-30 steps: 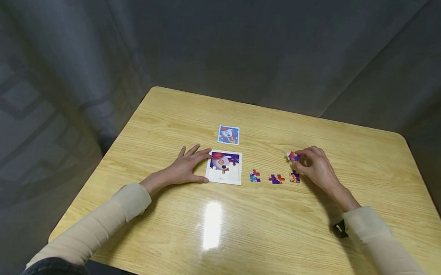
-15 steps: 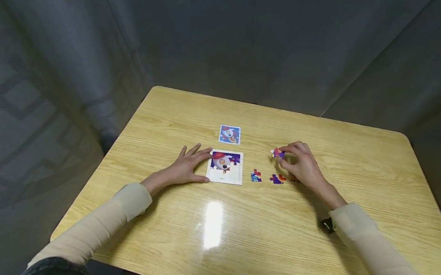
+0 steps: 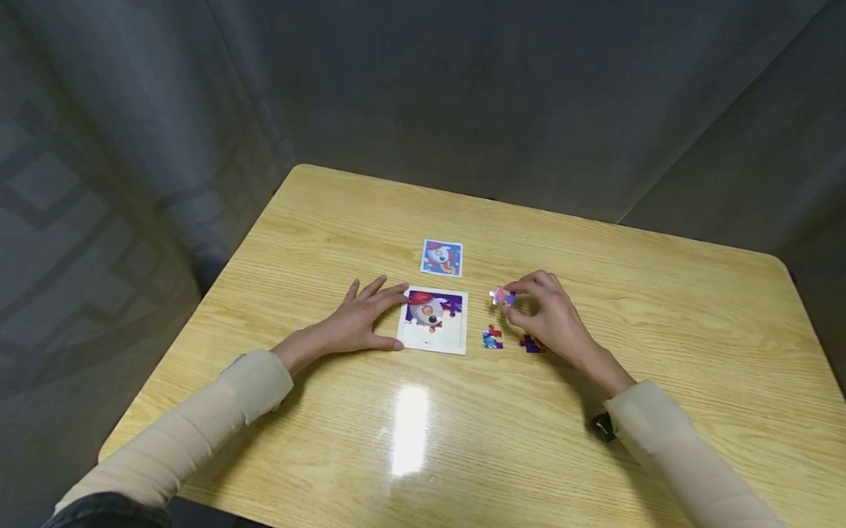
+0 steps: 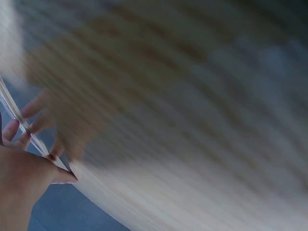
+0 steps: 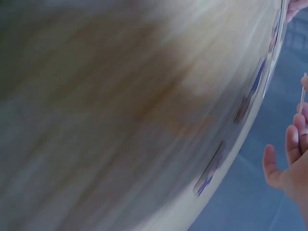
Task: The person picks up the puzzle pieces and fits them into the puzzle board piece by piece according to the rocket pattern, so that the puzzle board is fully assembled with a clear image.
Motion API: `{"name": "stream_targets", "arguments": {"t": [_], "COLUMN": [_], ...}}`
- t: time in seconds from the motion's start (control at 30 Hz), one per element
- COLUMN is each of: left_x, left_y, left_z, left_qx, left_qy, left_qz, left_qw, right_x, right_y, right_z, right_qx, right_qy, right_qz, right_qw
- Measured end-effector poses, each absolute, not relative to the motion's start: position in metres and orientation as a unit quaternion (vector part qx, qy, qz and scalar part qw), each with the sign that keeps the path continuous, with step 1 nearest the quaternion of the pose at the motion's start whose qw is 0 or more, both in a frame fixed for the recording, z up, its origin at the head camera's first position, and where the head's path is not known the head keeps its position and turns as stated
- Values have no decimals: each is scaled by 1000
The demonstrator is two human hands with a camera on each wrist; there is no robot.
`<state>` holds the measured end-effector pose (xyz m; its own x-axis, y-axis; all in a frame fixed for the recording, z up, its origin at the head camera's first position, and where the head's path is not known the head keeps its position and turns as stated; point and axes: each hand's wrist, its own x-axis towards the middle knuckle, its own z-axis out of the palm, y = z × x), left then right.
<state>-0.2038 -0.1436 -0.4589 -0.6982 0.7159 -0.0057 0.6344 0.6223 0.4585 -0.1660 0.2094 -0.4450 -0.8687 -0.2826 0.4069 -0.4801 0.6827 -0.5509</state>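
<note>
My left hand (image 3: 351, 324) is at the left side of a white square puzzle tray (image 3: 435, 343), its index fingertip at the upper left corner and its thumb near the lower left one. Joined pieces fill the tray's upper part with a white-faced character in a red hat; bare white shows below. Between thumb and index finger, my right hand (image 3: 549, 312) pinches a pink and purple puzzle piece (image 3: 501, 296), held right of the tray. In the right wrist view this puzzle piece (image 5: 302, 96) appears edge-on above the tabletop.
Two loose pieces, one blue and red (image 3: 492, 337) and one purple and orange (image 3: 531, 343), lie between tray and right hand. Another loose piece (image 5: 209, 168) shows in the right wrist view. A picture card (image 3: 442, 258) lies beyond the tray on the wooden table (image 3: 317, 426).
My right hand has carried the pinched piece leftward from the right of the loose pieces toward the tray. It now covers the rightmost loose piece in the head view. My left hand has stayed put.
</note>
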Motion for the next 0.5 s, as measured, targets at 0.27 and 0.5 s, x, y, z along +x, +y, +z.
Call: {"name": "stream_targets", "arguments": {"t": [0.27,0.5], "left_x": [-202,-202], "left_y": [-142,-143], "left_z": [-456,-456], "left_qx": [377,374], "left_qy": [896,897], "left_qz": [216,214], "left_qw": [93,94], "right_x": [-169,-172], "right_y": [192,180], "right_z": [-446,-447], "right_qx": [231,238], "right_qy": [-902,-901], "right_qz": [341,345], "right_qw": [132,109]}}
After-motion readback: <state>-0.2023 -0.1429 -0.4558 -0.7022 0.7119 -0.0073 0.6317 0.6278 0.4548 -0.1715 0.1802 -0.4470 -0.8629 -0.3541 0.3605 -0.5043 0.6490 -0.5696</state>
